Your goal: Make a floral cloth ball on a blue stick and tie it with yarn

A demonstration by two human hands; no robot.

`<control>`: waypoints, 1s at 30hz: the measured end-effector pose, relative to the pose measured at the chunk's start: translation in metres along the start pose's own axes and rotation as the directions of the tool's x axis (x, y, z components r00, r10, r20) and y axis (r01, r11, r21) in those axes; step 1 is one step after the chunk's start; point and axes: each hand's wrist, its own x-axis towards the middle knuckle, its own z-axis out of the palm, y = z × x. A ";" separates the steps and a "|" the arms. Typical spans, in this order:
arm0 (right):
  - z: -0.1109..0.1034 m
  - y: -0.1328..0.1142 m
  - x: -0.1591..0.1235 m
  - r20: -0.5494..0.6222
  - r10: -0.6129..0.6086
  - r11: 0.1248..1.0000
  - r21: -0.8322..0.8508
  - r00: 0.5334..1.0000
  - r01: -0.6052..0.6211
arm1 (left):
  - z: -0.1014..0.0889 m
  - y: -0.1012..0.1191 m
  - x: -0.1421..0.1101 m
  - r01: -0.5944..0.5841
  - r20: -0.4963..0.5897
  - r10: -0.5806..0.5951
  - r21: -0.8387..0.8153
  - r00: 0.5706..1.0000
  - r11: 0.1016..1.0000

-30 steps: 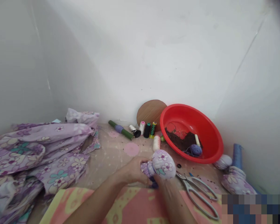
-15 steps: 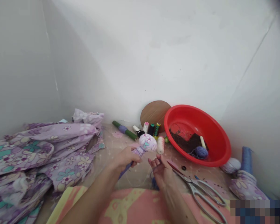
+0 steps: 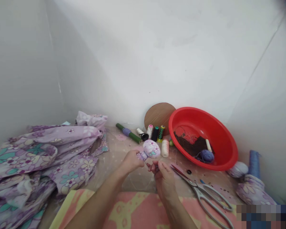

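Observation:
My left hand (image 3: 132,161) is wrapped round the gathered neck of a floral cloth-covered ball (image 3: 152,149), whose rounded head points up and to the right. Purple yarn is bound about that neck. A thin strand of yarn (image 3: 146,163) runs from below it to my right hand (image 3: 162,175), whose fingers are pinched together on it. What else the right palm holds is hidden. Right of that hand lie large metal scissors (image 3: 199,187), blades parted, on the table. A pink-and-white thread spool (image 3: 165,148) stands just behind the cloth ball.
Crumpled floral fabric (image 3: 71,159) covers the left side. Behind are a green stick (image 3: 134,137), several thread spools (image 3: 154,134) and a round brown board (image 3: 157,116). A red basin (image 3: 224,149) holds soil and a purple yarn ball (image 3: 207,156). Another cloth-wrapped piece (image 3: 252,189) lies right.
My right hand has closed from loosely curled fingers into a pinch and moved slightly left, nearer the cloth ball's neck. The yarn bundle below it has gone out of sight. The view has shifted slightly.

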 end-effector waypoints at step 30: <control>-0.014 -0.042 0.012 0.611 -0.250 -0.035 -0.781 0.751 0.624 | 0.010 0.023 -0.031 -0.351 0.185 0.378 0.828 0.907 0.438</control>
